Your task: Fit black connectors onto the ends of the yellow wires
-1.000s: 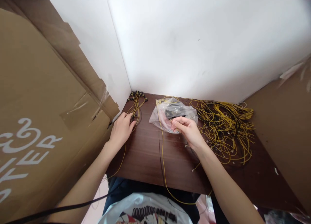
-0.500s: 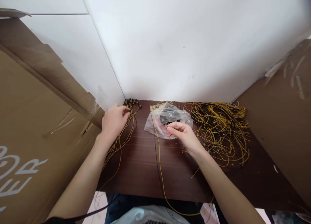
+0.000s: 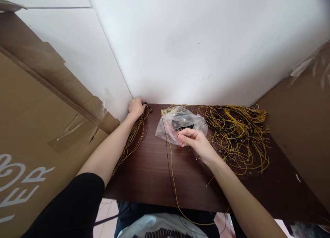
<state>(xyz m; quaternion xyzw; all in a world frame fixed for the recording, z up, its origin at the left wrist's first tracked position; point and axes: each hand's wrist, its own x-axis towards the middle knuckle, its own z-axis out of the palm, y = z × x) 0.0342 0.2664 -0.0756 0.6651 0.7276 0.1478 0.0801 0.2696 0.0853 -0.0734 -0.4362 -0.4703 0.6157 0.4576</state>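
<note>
My left hand (image 3: 136, 108) reaches into the far left corner, over a cluster of small black connectors (image 3: 149, 109) on yellow wires (image 3: 138, 139). Its fingertips are mostly hidden behind the hand. My right hand (image 3: 193, 141) hovers over the front edge of a clear plastic bag (image 3: 161, 129), thumb and index finger pinched together. A tiny tip shows at the pinch, too small to name. Dark and reddish contents show through the bag. One long yellow wire (image 3: 172, 167) runs from beside the bag over the table's front edge and down to the lap.
A large tangle of yellow and black wires (image 3: 237, 138) covers the right of the brown table (image 3: 144, 183). Cardboard walls stand at left (image 3: 51, 104) and right (image 3: 304, 128), with a white panel (image 3: 196, 52) behind. Below the front edge, a printed plastic bag (image 3: 157, 224) lies on the lap.
My left hand has moved forward from beside the yellow wires into the corner, covering part of the connector cluster. My right hand keeps its pinch by the bag. The view has shifted slightly.
</note>
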